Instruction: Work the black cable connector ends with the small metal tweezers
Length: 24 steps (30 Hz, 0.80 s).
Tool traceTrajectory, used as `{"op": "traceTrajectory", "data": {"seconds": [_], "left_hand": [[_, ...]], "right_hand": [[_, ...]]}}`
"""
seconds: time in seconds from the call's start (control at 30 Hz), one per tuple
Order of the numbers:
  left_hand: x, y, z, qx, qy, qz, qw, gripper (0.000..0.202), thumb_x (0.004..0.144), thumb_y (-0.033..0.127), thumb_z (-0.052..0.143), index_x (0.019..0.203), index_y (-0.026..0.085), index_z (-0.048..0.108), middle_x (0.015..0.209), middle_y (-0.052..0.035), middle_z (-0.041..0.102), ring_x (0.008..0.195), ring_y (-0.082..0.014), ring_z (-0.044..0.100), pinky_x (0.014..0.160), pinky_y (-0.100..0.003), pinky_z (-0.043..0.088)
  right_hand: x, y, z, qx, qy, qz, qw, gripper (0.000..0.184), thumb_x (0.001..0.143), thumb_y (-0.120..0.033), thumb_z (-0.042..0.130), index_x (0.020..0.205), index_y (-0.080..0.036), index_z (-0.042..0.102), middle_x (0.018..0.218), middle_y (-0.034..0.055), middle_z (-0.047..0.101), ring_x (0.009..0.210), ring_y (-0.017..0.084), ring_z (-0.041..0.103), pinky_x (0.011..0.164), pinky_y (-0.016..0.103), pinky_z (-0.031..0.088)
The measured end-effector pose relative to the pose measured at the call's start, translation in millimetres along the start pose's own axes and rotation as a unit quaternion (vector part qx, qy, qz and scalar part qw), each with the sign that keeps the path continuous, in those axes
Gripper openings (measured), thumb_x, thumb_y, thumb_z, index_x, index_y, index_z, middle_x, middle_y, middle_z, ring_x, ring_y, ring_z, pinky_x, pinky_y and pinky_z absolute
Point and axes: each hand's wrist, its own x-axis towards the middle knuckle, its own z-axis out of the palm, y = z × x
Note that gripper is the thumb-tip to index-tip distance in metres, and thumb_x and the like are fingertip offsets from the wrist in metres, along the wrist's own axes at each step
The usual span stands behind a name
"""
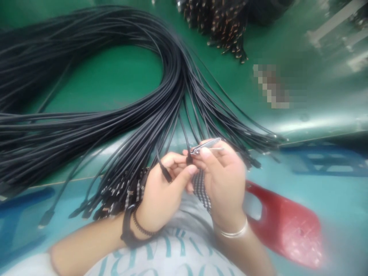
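Observation:
A long bundle of thin black cables [163, 111] fans across the green tabletop and hangs down toward my hands. My left hand [162, 188] grips a black cable with a moulded plug end [166, 173] between thumb and fingers. My right hand [222, 180] holds a small steel nail-clipper-like cutter [205, 146] between thumb and fingers, close to a black cable end [189, 159]. A checked cloth strip [201, 189] hangs below my hands, and further black cable ends [115, 199] hang to the left.
A second heap of black cables with copper-tipped ends [220, 30] lies at the top of the table. A red plastic seat [284, 226] stands low on the right, over a teal floor. My white printed shirt [169, 257] fills the bottom of the view.

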Motion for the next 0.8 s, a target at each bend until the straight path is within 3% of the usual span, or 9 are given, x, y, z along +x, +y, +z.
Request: {"op": "traceTrajectory", "data": {"seconds": [0.27,0.47,0.57,0.7,0.8], "left_hand": [[0.6,1.5,1.1,-0.002,0.003,-0.015,1.000,0.005,0.083,0.024,0.070,0.083,0.020,0.066,0.064,0.0019,0.066,0.048,-0.0113,0.059,0.054,-0.024,0.051],[-0.1,-0.8,1.0,-0.011,0.002,-0.022,1.000,0.009,0.082,0.026,0.071,0.085,0.019,0.066,0.067,-0.0006,0.069,0.049,-0.0121,0.059,0.053,-0.025,0.051],[-0.8,-1.2,2.0,-0.011,0.001,-0.028,1.000,0.012,0.082,0.029,0.070,0.086,0.018,0.065,0.065,-0.0005,0.068,0.050,-0.0128,0.059,0.054,-0.026,0.052],[-2.8,-6.9,5.4,-0.012,-0.030,-0.061,0.998,0.018,0.085,0.035,0.066,0.084,0.018,0.061,0.072,-0.0025,0.068,0.055,-0.0149,0.063,0.052,-0.026,0.052],[-6.7,-18.8,4.6,-0.015,-0.070,-0.097,0.993,0.022,0.087,0.039,0.063,0.083,0.018,0.061,0.074,-0.0029,0.067,0.057,-0.0140,0.062,0.051,-0.024,0.049]], "right_hand": [[1.4,-1.2,-0.5,-0.044,0.024,-0.001,0.999,0.010,0.086,-0.031,0.068,0.088,-0.022,0.063,0.081,0.0005,0.070,0.077,0.019,0.071,0.071,0.032,0.061],[1.7,2.5,1.8,0.007,0.032,0.006,0.999,0.009,0.087,-0.029,0.067,0.087,-0.021,0.063,0.081,0.0010,0.069,0.079,0.019,0.073,0.069,0.030,0.062],[1.2,-0.1,-1.5,0.033,0.012,-0.012,0.999,0.007,0.086,-0.026,0.067,0.089,-0.021,0.063,0.083,0.0002,0.069,0.084,0.018,0.072,0.076,0.030,0.061],[-1.8,-13.0,-10.0,-0.051,-0.040,-0.029,0.997,0.005,0.087,-0.019,0.065,0.091,-0.021,0.064,0.093,0.0009,0.070,0.092,0.016,0.069,0.081,0.026,0.057],[-4.8,-21.9,-16.0,-0.132,-0.021,-0.056,0.989,0.007,0.087,-0.018,0.064,0.092,-0.022,0.064,0.095,0.0013,0.070,0.092,0.015,0.068,0.081,0.026,0.057]]}}
